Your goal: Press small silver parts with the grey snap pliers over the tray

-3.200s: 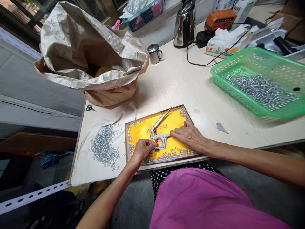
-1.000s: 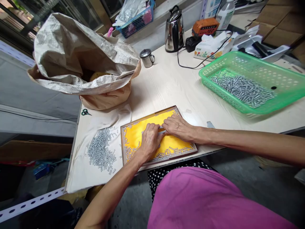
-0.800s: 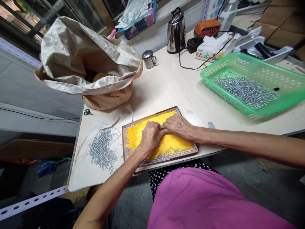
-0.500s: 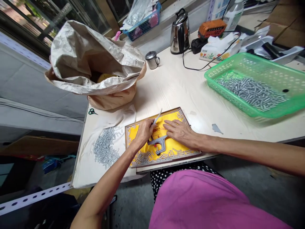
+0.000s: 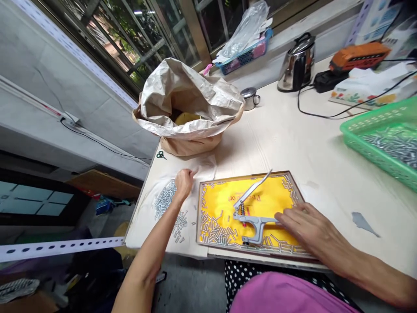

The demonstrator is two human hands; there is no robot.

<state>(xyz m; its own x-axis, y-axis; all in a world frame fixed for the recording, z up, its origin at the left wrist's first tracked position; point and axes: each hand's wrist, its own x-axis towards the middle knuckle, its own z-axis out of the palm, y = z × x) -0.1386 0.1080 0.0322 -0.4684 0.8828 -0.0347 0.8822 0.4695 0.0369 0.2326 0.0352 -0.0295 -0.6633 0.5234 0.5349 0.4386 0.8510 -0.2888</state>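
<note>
The hand press lay on its side on the yellow sheet of a shallow wood-framed tray, near the tray's lower right. It consisted of a grey cast-metal body, a coil spring and a long, narrow metal lever pointing toward the upper right. The right hand was open, palm down and fingers extended, with the fingertips touching the end of the cast body. Short cylindrical metal pieces lay in rows along the tray's border. The left hand was outside the tray, fingers bunched above a white cloth; whether it grasped anything could not be determined. A loose pile of the same metal pieces lay on the cloth, just below that hand. Beyond it, on the pale wood-grain tabletop, stood a creased woven sack, with small scissors beside it. A green plastic basket of metal pieces stood to the right.
</note>
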